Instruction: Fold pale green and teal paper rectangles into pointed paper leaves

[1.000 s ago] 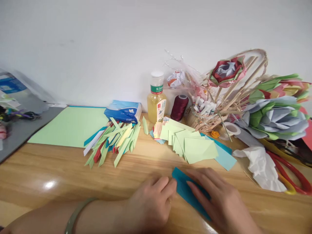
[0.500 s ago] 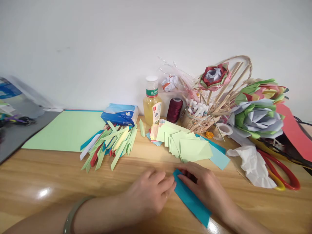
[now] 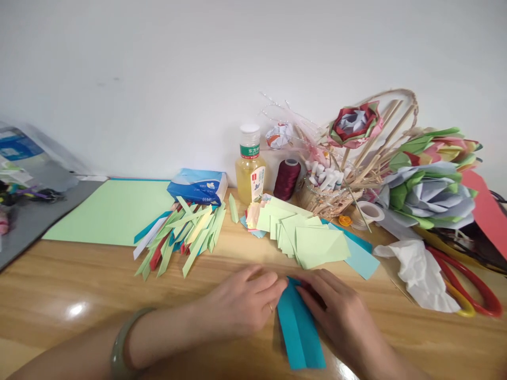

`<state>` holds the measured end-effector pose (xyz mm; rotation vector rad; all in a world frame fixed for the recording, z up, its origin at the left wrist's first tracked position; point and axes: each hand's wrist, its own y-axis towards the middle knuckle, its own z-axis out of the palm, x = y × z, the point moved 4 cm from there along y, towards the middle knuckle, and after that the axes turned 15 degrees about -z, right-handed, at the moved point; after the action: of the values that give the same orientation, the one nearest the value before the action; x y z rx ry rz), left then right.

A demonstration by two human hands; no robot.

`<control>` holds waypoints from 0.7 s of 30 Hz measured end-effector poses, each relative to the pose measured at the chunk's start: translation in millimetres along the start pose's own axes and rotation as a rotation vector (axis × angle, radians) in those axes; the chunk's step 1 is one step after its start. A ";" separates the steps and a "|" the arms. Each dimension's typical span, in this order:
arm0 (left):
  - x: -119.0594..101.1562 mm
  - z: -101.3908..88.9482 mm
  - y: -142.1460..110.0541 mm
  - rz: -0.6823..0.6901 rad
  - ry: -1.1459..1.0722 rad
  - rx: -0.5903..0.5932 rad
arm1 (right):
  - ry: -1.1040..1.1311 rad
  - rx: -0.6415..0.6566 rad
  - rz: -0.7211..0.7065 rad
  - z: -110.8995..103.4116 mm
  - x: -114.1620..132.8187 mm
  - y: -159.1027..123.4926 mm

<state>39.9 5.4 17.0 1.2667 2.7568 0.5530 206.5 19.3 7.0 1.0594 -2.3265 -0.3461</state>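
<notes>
Inspected wood-grain table [image 3: 111, 274]. Found left of bottle [image 3: 249, 171]: tissue pack [image 3: 197, 186], folded strips [image 3: 186, 229], large green sheet [image 3: 106, 214]. Found right of bottle: thread spool [image 3: 287, 179], green cards [image 3: 320, 245], crumpled tissue [image 3: 418, 274].

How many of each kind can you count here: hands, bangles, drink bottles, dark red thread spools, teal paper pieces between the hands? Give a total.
Hands: 2 (left hand, right hand)
Bangles: 1 (green bangle)
Drink bottles: 1 (yellow bottle)
Dark red thread spools: 1 (thread spool)
Teal pieces between the hands: 1 (folded teal paper)
Total: 6
</notes>
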 end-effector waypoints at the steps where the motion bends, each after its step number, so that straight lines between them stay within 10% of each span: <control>1: 0.2 0.2 0.2 0.021 0.006 -0.003 | 0.015 -0.001 0.053 1.0 -2.4 -0.7; 6: 1.7 4.7 2.1 0.039 0.095 0.029 | 0.073 -0.009 0.203 4.8 -6.1 -3.5; 21: -0.2 2.0 -1.0 0.042 0.104 0.068 | 0.008 -0.051 0.057 0.3 5.4 -4.6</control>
<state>39.7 5.2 14.8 1.3507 2.8628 0.5485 206.3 12.2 6.8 0.9658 -2.3232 -0.3766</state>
